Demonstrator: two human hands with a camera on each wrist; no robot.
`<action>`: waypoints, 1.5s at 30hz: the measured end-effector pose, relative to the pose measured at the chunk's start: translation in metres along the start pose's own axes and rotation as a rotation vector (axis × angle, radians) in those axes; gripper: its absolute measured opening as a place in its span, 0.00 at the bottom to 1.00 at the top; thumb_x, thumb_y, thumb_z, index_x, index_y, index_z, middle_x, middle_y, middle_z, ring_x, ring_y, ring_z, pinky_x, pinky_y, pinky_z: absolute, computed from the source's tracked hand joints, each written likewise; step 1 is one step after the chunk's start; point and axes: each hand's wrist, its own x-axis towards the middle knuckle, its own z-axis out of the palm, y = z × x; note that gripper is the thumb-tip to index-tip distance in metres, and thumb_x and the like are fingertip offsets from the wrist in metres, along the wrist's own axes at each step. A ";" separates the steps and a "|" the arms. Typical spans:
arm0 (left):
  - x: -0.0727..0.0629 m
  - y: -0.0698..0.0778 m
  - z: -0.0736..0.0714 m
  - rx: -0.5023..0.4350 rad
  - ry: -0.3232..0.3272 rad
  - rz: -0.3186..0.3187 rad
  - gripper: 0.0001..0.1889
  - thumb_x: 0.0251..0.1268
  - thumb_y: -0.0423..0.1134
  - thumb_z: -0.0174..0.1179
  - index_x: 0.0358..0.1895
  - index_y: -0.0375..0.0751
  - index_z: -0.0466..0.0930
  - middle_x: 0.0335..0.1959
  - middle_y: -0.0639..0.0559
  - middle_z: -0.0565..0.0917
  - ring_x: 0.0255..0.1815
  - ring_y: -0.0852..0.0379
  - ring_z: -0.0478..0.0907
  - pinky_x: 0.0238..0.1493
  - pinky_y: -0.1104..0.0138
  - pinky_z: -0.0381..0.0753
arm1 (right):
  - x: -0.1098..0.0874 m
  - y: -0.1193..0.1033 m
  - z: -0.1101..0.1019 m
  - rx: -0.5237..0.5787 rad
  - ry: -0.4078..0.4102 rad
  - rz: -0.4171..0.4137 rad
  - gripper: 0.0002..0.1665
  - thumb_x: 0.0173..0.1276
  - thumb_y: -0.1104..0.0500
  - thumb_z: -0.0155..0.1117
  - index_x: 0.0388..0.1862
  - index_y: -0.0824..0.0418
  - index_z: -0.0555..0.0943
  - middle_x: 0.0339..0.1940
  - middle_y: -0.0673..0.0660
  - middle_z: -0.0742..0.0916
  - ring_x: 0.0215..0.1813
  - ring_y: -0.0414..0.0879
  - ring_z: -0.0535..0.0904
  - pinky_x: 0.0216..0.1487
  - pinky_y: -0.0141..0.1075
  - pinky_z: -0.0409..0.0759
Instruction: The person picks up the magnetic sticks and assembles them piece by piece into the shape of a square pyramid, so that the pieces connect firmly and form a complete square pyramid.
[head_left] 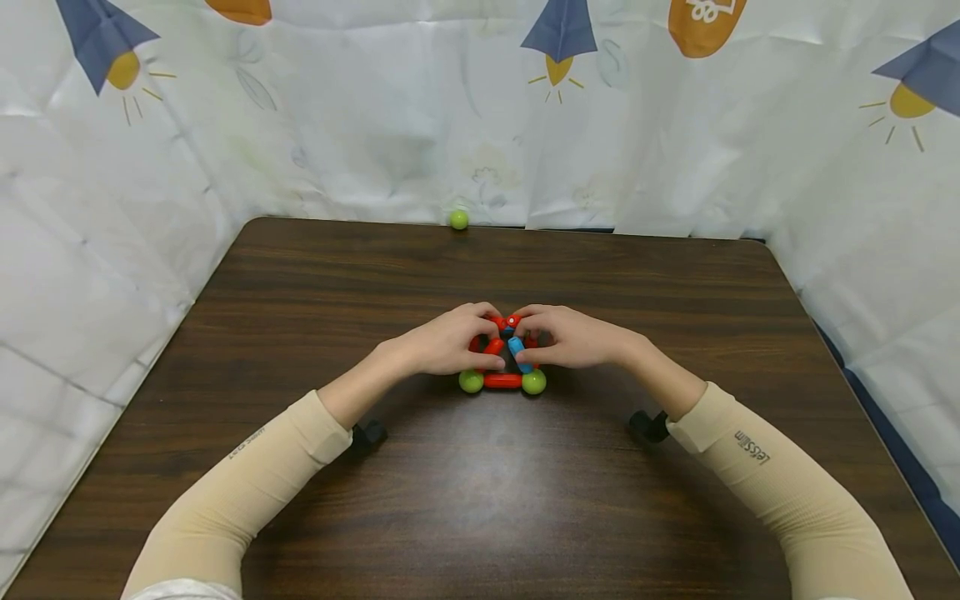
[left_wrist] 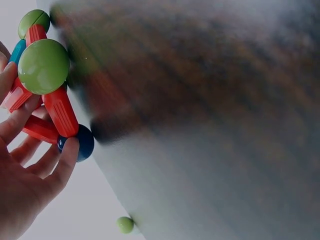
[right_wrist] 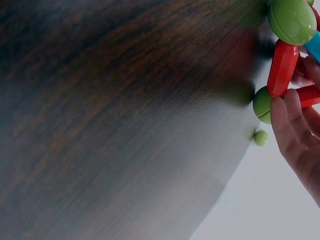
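Observation:
A small frame of coloured rods and balls stands on the table between my hands. Its near side is a red rod (head_left: 502,381) joining two green balls, the left ball (head_left: 471,382) and the right ball (head_left: 534,382). My left hand (head_left: 450,339) grips a slanted red rod (head_left: 493,347), thumb in front and fingers behind. From the other side, my right hand (head_left: 581,337) pinches a slanted blue rod (head_left: 518,353). More red pieces meet at the top (head_left: 513,321). In the left wrist view, fingertips touch a dark blue ball (left_wrist: 85,144); fingers partly hide the frame's far side.
A loose green ball (head_left: 459,219) lies at the table's far edge. The brown wooden table (head_left: 495,500) is bordered behind and at the sides by a white printed curtain (head_left: 375,125). Black wrist mounts (head_left: 369,434) hang under both forearms.

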 end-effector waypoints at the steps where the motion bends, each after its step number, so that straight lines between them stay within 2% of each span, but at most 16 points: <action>1: 0.000 0.000 0.000 0.000 0.000 0.001 0.13 0.70 0.53 0.67 0.38 0.48 0.82 0.64 0.48 0.74 0.63 0.47 0.71 0.57 0.58 0.75 | 0.000 0.000 0.000 -0.001 -0.001 0.002 0.09 0.76 0.51 0.67 0.48 0.53 0.83 0.69 0.56 0.75 0.51 0.45 0.78 0.49 0.40 0.81; 13: 0.000 0.001 -0.002 0.004 0.002 0.005 0.13 0.70 0.52 0.67 0.39 0.47 0.83 0.63 0.48 0.74 0.63 0.47 0.71 0.59 0.58 0.74 | 0.000 0.000 0.000 -0.001 -0.004 0.006 0.08 0.76 0.51 0.66 0.47 0.52 0.83 0.70 0.59 0.75 0.50 0.46 0.79 0.48 0.40 0.81; 35: 0.000 0.001 -0.002 0.004 -0.005 0.000 0.13 0.70 0.52 0.67 0.38 0.47 0.83 0.64 0.48 0.74 0.63 0.47 0.70 0.58 0.58 0.74 | 0.001 0.000 0.000 -0.002 -0.006 0.027 0.08 0.76 0.50 0.67 0.48 0.52 0.83 0.69 0.55 0.75 0.51 0.45 0.78 0.50 0.39 0.81; 45: 0.000 0.002 -0.002 0.003 -0.005 -0.003 0.13 0.70 0.52 0.67 0.38 0.47 0.82 0.64 0.48 0.74 0.63 0.46 0.70 0.58 0.58 0.74 | -0.001 -0.001 -0.001 0.015 -0.004 0.013 0.10 0.76 0.50 0.67 0.48 0.53 0.83 0.70 0.58 0.74 0.53 0.50 0.78 0.51 0.41 0.81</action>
